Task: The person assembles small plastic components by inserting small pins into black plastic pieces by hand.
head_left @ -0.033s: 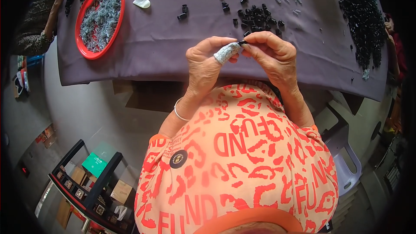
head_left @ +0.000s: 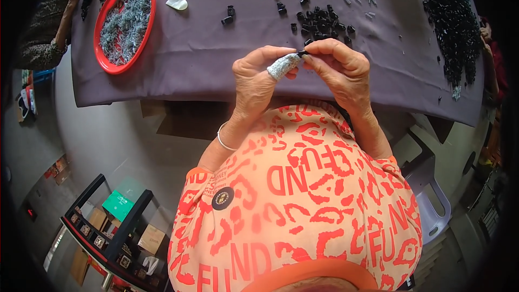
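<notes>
My left hand (head_left: 258, 84) and my right hand (head_left: 341, 73) meet above the near edge of a table covered in purple-grey cloth (head_left: 216, 70). Between their fingertips they pinch a small black part (head_left: 301, 53). A speckled grey cloth sleeve (head_left: 284, 66) covers my left thumb. Just beyond the hands lies a loose pile of similar small black parts (head_left: 321, 21). A thin bangle sits on my left wrist (head_left: 223, 141).
A red oval tray (head_left: 101, 57) of grey metal pieces stands at the far left, with a small white piece (head_left: 177, 2) beside it. A big heap of black parts (head_left: 448, 27) runs along the right. Another person's arm (head_left: 59, 5) reaches in top left. A grey chair (head_left: 432, 205) and black rack (head_left: 108, 238) stand below.
</notes>
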`<state>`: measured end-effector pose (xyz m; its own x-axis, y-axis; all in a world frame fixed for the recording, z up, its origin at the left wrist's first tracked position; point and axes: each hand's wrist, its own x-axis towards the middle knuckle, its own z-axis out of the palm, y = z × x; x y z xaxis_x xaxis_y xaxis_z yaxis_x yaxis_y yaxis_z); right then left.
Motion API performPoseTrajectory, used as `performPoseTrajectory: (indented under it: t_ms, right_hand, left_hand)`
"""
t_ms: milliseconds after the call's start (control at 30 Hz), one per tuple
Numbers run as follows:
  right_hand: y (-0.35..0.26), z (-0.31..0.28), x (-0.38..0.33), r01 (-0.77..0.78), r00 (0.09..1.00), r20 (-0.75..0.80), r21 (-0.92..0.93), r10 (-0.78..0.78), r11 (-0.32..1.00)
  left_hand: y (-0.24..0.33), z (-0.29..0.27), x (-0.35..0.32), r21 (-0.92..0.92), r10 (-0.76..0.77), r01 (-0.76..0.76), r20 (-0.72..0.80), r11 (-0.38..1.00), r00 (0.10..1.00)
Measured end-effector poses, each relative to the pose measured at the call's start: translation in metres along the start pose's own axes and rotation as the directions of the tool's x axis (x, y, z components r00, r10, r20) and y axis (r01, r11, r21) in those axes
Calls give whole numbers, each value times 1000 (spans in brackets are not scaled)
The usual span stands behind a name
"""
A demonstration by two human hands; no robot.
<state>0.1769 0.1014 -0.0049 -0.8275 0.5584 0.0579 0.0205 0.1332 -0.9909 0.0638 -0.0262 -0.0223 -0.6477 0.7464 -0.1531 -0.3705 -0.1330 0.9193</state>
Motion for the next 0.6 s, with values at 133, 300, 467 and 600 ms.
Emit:
performPoseTrajectory:
  t_ms: [133, 300, 467, 600]
  right_hand:
    - [-2, 3, 2, 46, 999, 7, -41, -46, 998]
    - [1, 6, 7, 161, 987, 11, -77, -161, 984]
    - [5, 6, 5, 188, 982, 12, -79, -188, 979]
    - [2, 11, 6, 281, 956, -7, -257, -293, 925]
  left_hand:
    - [-1, -4, 1, 24, -2, 1, 19, 1000, 1000]
    - [4, -3, 2, 19, -37, 37, 19, 999, 999]
    - [10, -1, -2, 62, -58, 57, 0, 996, 998]
    - [1, 0, -3, 199, 62, -58, -18, 978, 998]
